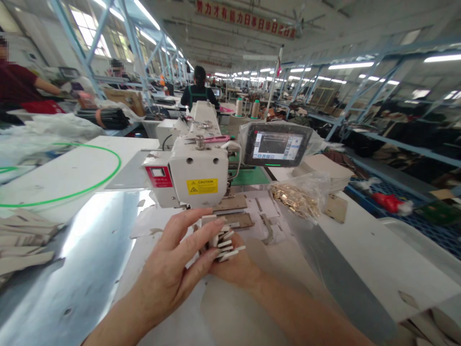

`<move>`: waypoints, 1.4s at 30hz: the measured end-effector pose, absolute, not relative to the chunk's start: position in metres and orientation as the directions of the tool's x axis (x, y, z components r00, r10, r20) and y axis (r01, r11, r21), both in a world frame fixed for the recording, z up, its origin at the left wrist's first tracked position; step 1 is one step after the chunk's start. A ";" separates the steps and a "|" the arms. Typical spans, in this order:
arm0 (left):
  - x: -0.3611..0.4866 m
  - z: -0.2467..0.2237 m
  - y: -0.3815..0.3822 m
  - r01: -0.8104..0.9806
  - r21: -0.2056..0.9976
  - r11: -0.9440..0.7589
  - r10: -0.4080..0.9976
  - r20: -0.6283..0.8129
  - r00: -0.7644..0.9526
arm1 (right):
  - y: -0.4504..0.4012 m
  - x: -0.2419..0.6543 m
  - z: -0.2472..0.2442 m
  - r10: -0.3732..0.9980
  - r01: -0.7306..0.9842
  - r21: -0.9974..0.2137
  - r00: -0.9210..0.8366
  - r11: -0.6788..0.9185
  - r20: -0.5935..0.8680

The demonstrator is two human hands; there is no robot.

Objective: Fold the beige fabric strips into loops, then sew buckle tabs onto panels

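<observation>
Grasping pale, flat, leather-like strips (226,243) in left grip (175,257) and right grip (236,266), we judged them light, stiffish, best edge-pinched.

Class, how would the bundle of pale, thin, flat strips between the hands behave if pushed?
The strips seem fairly stiff: their ends jut straight; probably light, being thin; possibly apt to slide apart, their ends fanning unevenly.
</observation>
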State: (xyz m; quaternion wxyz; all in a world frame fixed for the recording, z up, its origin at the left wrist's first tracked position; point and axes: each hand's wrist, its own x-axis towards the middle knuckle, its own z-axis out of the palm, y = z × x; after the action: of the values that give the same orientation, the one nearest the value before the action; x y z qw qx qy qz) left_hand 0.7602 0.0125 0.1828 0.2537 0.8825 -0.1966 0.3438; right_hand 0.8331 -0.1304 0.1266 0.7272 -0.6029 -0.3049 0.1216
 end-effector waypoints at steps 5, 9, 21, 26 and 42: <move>0.760 0.182 0.016 -0.504 0.302 -0.809 -0.157 0.716 0.680 | -0.127 0.833 0.119 0.524 0.161 -0.955 0.806 0.250 0.274; 0.759 0.185 0.019 -0.454 0.322 -0.831 -0.069 0.750 0.658 | -0.125 0.835 0.115 0.505 0.127 -0.957 0.827 0.262 0.248; 0.767 0.174 0.005 -0.469 0.506 -0.724 -0.019 0.665 0.747 | -0.126 0.832 0.125 0.485 0.108 -0.960 0.844 0.260 0.227; 0.770 0.158 0.001 -0.463 0.427 -0.777 -0.075 0.667 0.741 | -0.129 0.835 0.126 0.470 0.162 -0.953 0.841 0.257 0.270; 0.770 0.168 0.002 -0.547 0.620 -0.562 -0.007 0.658 0.753 | -0.127 0.836 0.122 0.500 0.248 -0.931 0.790 0.269 0.355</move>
State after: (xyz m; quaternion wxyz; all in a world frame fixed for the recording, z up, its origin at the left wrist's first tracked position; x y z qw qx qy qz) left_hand 0.7697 0.0024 0.1675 0.4370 0.8279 -0.1672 0.3092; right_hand 0.8360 -0.1270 0.1216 0.7325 -0.5986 -0.3126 0.0859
